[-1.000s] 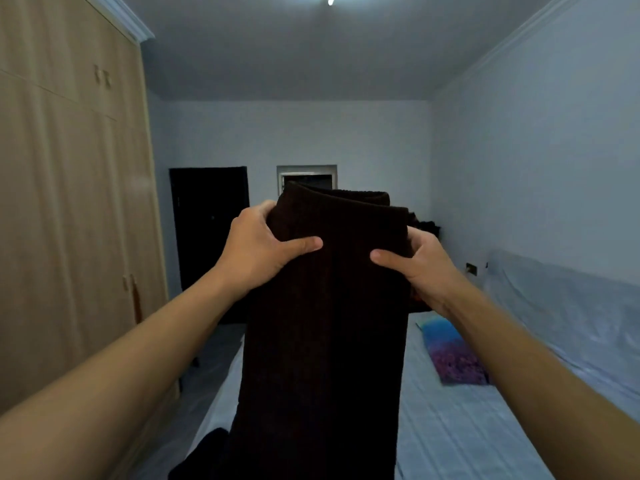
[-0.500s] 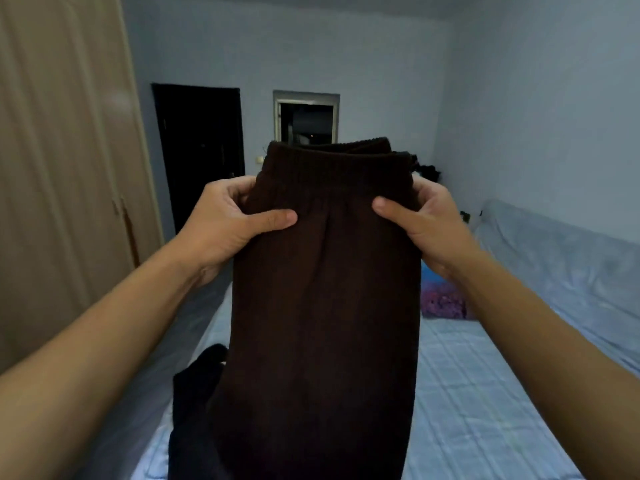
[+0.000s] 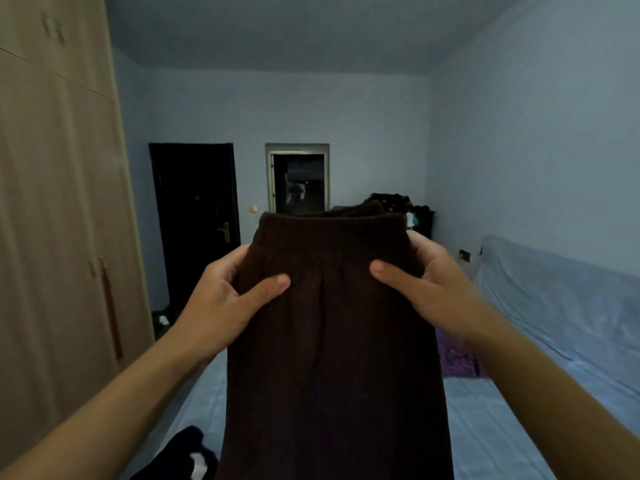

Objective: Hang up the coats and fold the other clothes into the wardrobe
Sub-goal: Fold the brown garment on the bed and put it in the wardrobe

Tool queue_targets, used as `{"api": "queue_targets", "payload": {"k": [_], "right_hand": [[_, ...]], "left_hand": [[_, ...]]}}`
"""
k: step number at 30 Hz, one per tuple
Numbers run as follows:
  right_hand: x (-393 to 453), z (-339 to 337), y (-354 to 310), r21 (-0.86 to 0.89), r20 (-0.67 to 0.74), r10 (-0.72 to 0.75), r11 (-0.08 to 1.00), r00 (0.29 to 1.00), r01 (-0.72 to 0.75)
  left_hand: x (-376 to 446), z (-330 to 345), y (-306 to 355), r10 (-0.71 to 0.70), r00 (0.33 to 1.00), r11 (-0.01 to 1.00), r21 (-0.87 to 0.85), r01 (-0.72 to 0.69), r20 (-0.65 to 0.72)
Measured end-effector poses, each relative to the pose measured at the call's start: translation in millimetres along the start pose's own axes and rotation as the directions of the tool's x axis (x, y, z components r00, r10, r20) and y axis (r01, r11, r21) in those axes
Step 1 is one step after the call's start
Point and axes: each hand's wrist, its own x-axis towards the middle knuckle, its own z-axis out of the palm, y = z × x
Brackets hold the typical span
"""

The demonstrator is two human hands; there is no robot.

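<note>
A dark brown knitted garment [image 3: 332,358] with a ribbed elastic band at its top hangs straight down in front of me, above the bed. My left hand [image 3: 228,303] grips its upper left edge, thumb across the front. My right hand [image 3: 429,289] grips the upper right edge the same way. The fingers of both hands are hidden behind the cloth. The tall beige wardrobe [image 3: 59,216] stands shut along the left wall.
The bed [image 3: 502,427] with a pale blue checked sheet lies below. A dark garment [image 3: 183,455] lies on its near left edge and a purple pillow [image 3: 457,358] further back. A heap of dark clothes [image 3: 398,202] is by the far wall. A dark door [image 3: 194,220] stands ahead.
Both hands have widened their hold on the band, spreading the garment flat. The view first dipped toward the bed, then rose again to take in the ceiling.
</note>
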Motion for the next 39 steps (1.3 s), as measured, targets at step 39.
{"api": "queue_targets", "payload": {"k": [39], "right_hand": [[219, -67, 148, 0.013, -0.025, -0.119, 0.993, 0.993, 0.119]], "left_hand": [[234, -1, -123, 0.112, 0.987, 0.973, 0.215, -0.086, -0.111]]}}
